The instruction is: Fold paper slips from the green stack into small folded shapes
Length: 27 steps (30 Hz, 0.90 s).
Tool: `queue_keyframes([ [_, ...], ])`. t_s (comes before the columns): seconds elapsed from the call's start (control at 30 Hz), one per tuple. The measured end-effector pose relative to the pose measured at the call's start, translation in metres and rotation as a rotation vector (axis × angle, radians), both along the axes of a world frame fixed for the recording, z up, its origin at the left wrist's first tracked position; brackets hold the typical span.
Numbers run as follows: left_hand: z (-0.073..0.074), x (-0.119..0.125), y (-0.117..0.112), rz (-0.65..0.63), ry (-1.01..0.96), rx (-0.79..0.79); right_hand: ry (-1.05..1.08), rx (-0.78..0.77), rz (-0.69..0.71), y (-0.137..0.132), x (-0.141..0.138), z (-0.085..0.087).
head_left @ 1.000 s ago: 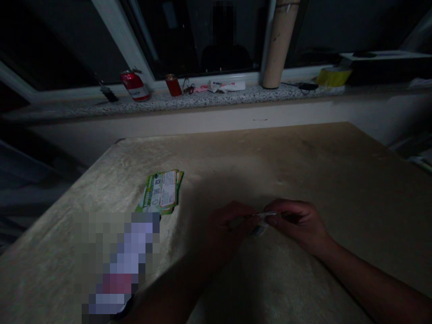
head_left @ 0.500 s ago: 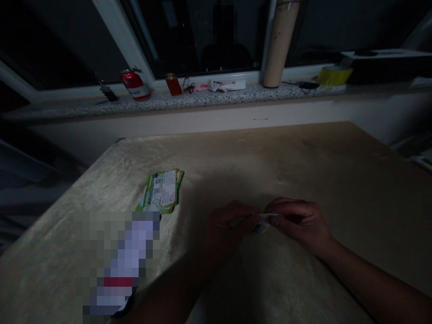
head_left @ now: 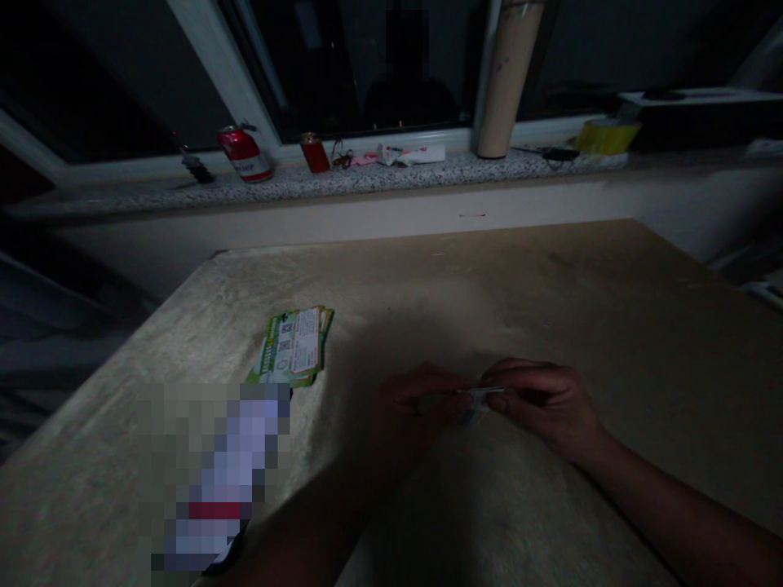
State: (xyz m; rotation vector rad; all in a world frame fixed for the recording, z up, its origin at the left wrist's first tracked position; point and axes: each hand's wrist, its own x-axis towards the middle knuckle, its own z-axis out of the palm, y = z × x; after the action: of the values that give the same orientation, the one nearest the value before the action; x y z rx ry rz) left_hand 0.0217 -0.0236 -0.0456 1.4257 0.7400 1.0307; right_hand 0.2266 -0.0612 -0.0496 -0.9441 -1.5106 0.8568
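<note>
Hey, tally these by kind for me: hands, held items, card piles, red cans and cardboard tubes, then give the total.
Left hand and right hand: 2
Held item: 1, too dark to identify
Card pile: 1
Red can: 1
Cardboard tube: 1
Total: 6

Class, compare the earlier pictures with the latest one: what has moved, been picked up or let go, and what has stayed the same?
Very little: the right hand seems to have shifted slightly rightward. Nothing was visibly taken up or let go; it and the left hand still pinch the small pale item. The green cards and red can stayed put.
</note>
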Motion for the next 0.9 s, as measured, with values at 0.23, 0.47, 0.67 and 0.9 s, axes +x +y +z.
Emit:
queue_keyframes([
  [0.23,0.002,0.0004,0.0,0.01,-0.01,0.022,-0.002,-0.004,0.02,-0.0004,0.0006,-0.0008],
  [0.47,0.002,-0.0001,-0.0007,0.01,-0.009,0.016,-0.008,0.008,0.026,-0.0007,0.0003,0.0],
  [0.67,0.0029,-0.0008,-0.0004,-0.008,0.01,0.045,0.011,0.025,0.034,-0.0003,0.0005,-0.0014],
  [0.9,-0.0024,-0.0007,0.0005,0.02,-0.029,0.162,0.064,0.053,0.008,-0.001,0.0011,-0.0068],
])
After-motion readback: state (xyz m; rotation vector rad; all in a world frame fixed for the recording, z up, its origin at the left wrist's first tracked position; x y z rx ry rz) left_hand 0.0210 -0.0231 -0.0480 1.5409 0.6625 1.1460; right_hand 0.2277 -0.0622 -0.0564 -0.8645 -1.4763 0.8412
